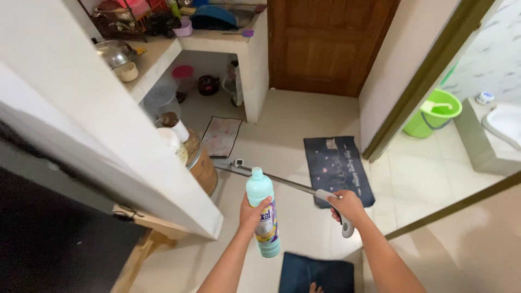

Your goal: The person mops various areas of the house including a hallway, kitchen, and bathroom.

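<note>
The left hand (pixel 254 212) is closed around a pale turquoise plastic bottle (pixel 262 211), fingers wrapped about its middle and holding it upright over the floor, near the centre of the view. The bottle has a rounded shoulder, a cap of the same colour, and a label in purple, yellow and white that the fingers partly cover. The right hand (pixel 346 206), just to the right, is closed on the grey-and-white handle of a mop (pixel 282 184), whose metal pole slants away to the far left, its head (pixel 228 164) resting low on the cream tiled floor (pixel 282 125). Past the pole, on the right, lies a dark blue doormat (pixel 336 168) with small pale marks, set before an open doorway where a bright green bucket (pixel 434 114) stands on the tiles beside a white basin (pixel 507 125). Another dark mat (pixel 315 274) lies nearest, below the bottle. To the left, a large white slab (pixel 97 125) juts into the view and hides much of that side; just beyond its edge stand a woven basket (pixel 203 168) and some white containers (pixel 176 133). A small patterned rug (pixel 221 137) lies farther off, in front of a white counter (pixel 157 57) loaded with a metal bowl (pixel 114 52) and dishes. A brown wooden door (pixel 325 43) closes the far wall.
</note>
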